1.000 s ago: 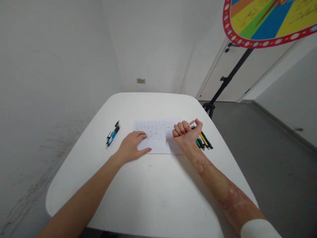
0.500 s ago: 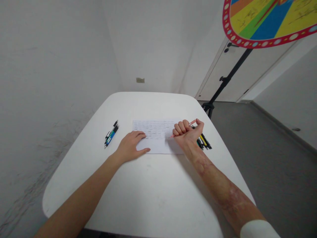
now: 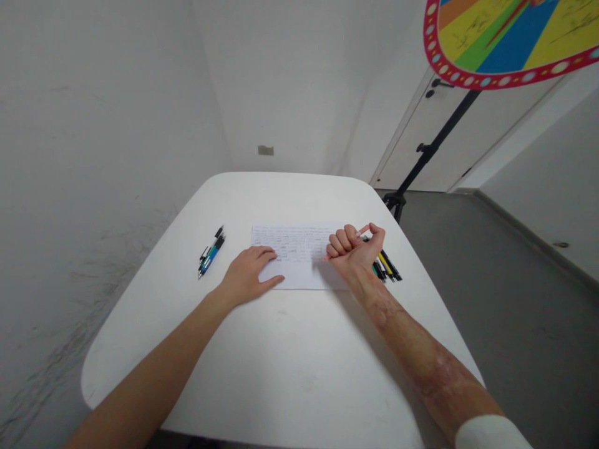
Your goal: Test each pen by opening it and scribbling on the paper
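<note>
A sheet of paper (image 3: 294, 274) with lines of dark writing on its upper part lies on the white table. My left hand (image 3: 250, 274) rests flat over the sheet's left side, fingers and thumb spread. Above the right side of the paper, my right hand (image 3: 355, 249) is curled with the palm side turned up. It is closed around a slim pink pen (image 3: 364, 230), whose two ends show at the thumb and below the little finger. Several pens (image 3: 387, 267) lie just beyond that hand, partly hidden by it.
Several blue, green and black pens (image 3: 211, 254) lie in a group on the left of the table (image 3: 281, 368). A colourful prize wheel (image 3: 505, 43) on a black stand (image 3: 428, 149) is at the right, in front of a door. Walls border the left and back.
The view has shifted very slightly. Both hands, the paper and the pens keep the same places on the table.
</note>
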`<state>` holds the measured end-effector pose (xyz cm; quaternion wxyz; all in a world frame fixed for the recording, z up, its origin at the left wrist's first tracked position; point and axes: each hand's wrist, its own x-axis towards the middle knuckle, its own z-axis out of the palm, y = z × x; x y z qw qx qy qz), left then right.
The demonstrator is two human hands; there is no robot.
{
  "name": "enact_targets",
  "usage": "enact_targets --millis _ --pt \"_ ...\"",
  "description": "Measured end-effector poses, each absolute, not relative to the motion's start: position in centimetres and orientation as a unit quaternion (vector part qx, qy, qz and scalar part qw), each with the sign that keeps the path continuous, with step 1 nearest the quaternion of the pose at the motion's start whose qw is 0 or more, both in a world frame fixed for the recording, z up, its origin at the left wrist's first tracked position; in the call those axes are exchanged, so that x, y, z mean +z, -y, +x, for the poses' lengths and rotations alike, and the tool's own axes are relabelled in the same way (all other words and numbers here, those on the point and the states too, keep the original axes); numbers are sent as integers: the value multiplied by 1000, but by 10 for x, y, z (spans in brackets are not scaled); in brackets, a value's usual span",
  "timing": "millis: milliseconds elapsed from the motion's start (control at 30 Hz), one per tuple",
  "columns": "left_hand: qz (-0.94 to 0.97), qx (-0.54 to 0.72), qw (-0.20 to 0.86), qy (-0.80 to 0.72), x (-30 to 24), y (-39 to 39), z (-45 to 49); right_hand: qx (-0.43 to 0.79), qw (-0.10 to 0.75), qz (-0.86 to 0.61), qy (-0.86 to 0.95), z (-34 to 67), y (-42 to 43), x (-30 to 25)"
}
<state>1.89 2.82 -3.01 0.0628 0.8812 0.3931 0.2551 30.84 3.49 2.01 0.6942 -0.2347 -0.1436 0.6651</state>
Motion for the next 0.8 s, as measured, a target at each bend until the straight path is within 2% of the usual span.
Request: enact_targets --millis 233,400,467,633,800 --pt "882 250 56 -395 -31 -28 19 640 683 -278 217 304 -42 15" --pt "881 253 58 -395 -30 -28 19 501 667 -385 395 305 -40 0" --pt "881 251 59 -396 -29 -27 19 444 642 -442 441 306 -31 -5" --pt "882 249 60 -395 -29 -27 20 410 553 -508 517 305 -10 -15" --pt "880 248 61 -400 -30 -28 19 394 536 -514 541 308 -12 -29"
